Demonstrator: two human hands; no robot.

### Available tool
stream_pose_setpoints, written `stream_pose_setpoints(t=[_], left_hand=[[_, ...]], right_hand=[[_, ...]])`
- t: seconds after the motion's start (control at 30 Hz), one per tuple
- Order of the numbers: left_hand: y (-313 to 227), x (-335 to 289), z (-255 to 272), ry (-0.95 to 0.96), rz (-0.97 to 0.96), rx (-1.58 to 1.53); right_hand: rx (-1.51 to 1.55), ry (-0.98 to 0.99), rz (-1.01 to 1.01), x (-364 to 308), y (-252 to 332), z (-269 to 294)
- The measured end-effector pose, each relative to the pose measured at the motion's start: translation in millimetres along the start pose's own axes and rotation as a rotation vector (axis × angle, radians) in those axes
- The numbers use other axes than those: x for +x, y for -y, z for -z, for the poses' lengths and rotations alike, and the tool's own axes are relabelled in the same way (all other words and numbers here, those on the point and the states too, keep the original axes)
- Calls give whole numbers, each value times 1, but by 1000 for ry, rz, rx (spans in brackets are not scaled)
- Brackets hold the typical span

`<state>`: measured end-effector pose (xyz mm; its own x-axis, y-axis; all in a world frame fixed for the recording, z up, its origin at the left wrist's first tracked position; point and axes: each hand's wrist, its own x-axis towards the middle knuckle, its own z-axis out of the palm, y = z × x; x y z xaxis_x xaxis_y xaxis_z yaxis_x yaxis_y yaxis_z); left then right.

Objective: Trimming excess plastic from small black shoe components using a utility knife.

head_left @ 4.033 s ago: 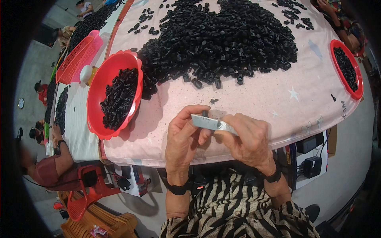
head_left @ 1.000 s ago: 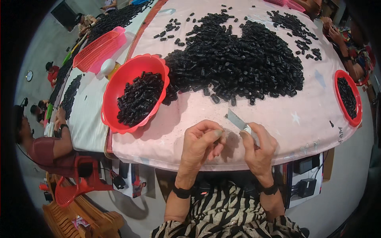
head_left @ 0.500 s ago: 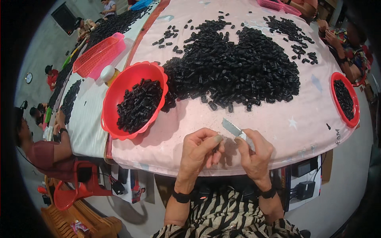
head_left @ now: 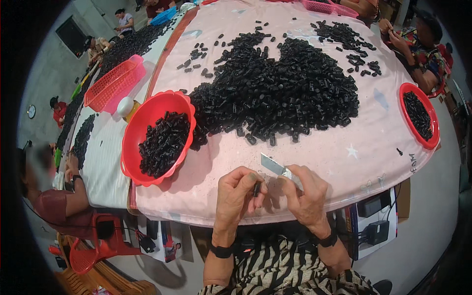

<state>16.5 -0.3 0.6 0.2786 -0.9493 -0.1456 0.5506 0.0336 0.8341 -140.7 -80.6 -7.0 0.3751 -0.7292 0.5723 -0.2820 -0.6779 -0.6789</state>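
My left hand [head_left: 235, 194] is closed, pinching a small black cylindrical piece [head_left: 256, 189] between thumb and fingers. In my right hand [head_left: 306, 195] is a short flat knife blade [head_left: 272, 164]; silvery wrapping covers the end inside my grip. The blade points up and to the left, apart from the black piece. Both hands are over the table's near edge. Beyond them lies a large heap of similar black pieces [head_left: 275, 91]. To the left, a red scalloped bowl [head_left: 129, 155] holds more of these pieces.
A pink patterned cloth [head_left: 216, 156] covers the table. At the right edge stands a red oval basin [head_left: 404, 104] of black parts. A pink basket [head_left: 110, 83] and a white-capped jar [head_left: 126, 106] sit beyond the bowl. Other people work around the tables.
The whole view has shifted slightly, moving the scene leftward. The black piece in my left fingers now shows more plainly. My right hand still grips the knife.
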Motion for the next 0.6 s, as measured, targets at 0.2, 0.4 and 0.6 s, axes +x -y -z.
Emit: stream_pose_setpoints(t=[0.2,0.4,0.6], left_hand=[[2,3,-5,-46,-44,13],[-30,-11,-8,-209,-185,272],[-90,-16,26,-509,-453,667]], right_hand=[[85,11,-68,3,4,8],[11,-126,-119,10,-26,24],[22,-117,-108,14,-17,28]])
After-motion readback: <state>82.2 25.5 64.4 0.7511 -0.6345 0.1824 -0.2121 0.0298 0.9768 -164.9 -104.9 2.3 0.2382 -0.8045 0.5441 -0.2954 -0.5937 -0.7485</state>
